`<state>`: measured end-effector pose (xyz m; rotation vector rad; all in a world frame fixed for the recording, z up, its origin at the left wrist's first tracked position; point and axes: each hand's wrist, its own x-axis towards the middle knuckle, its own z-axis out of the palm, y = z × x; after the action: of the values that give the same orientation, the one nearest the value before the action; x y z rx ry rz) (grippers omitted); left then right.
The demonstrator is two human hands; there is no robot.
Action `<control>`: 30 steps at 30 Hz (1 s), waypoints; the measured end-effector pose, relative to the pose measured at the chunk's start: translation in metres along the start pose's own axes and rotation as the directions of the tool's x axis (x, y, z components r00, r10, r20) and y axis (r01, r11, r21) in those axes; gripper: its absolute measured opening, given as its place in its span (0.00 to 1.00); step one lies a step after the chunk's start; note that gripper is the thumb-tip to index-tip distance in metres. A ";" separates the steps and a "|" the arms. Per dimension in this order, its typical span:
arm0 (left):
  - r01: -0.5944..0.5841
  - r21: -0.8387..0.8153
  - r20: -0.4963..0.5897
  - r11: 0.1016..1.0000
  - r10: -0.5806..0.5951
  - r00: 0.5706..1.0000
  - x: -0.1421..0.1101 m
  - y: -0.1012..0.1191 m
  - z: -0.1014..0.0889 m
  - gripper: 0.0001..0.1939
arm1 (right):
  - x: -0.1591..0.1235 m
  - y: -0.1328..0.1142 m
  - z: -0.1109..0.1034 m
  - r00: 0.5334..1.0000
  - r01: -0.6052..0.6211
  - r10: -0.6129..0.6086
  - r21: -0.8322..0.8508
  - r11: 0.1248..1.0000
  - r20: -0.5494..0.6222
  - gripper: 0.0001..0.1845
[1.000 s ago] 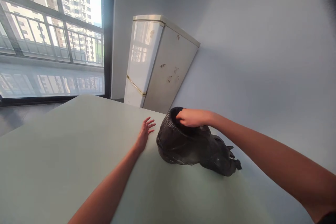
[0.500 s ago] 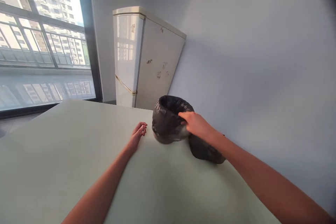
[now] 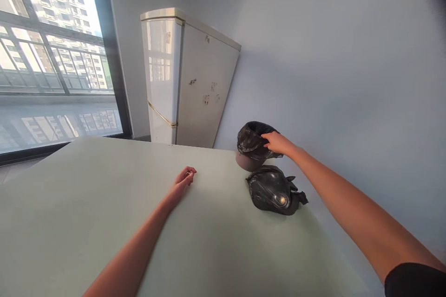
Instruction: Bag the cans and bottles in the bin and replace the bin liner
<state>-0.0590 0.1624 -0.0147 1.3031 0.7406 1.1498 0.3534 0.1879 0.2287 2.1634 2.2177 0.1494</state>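
Note:
A small trash can (image 3: 248, 161) stands at the far right of the table, near the wall. Its mouth is lined with a black trash bag (image 3: 251, 141) folded down over the rim. My right hand (image 3: 277, 143) pinches the near right side of the lined rim, with thumb and finger closed on it. Just in front of the can lies a second black bag (image 3: 270, 190), bulging and shiny, with crumpled ends at its right. My left hand (image 3: 184, 176) rests on the table to the left, fingers loosely curled, touching neither the can nor the bag.
The pale table (image 3: 114, 204) reaches to the wall (image 3: 331, 79) on the right. Beyond its far edge stands a white refrigerator (image 3: 202, 79) with worn patches. A large window (image 3: 55, 55) with railings outside is at the left.
My right hand has moved the lined trash can right and back toward the wall. The bulging bag in front of it now shows more fully. My left hand has stayed about in place.

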 end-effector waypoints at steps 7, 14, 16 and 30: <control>0.004 0.046 0.004 0.999 -0.004 1.000 0.002 0.000 0.001 0.20 | -0.055 0.023 -0.012 0.968 0.131 -0.064 0.270 0.954 -0.244 0.27; 0.006 0.110 0.002 0.994 -0.007 1.000 0.002 -0.005 0.000 0.22 | -0.137 0.079 0.055 0.773 -0.217 0.481 0.541 0.812 -0.412 0.12; -0.004 0.143 0.020 0.990 0.001 1.000 0.002 -0.007 0.000 0.21 | -0.156 0.084 0.092 0.744 -0.306 0.576 0.593 0.744 -0.338 0.09; -0.269 0.321 0.202 0.908 0.212 0.956 -0.026 0.041 0.051 0.16 | -0.197 -0.077 0.100 0.985 0.044 0.100 0.759 0.650 -0.143 0.15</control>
<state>-0.0295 0.1163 0.0296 1.8056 0.6932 1.1223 0.2918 -0.0065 0.1142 2.6231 2.6712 -0.7925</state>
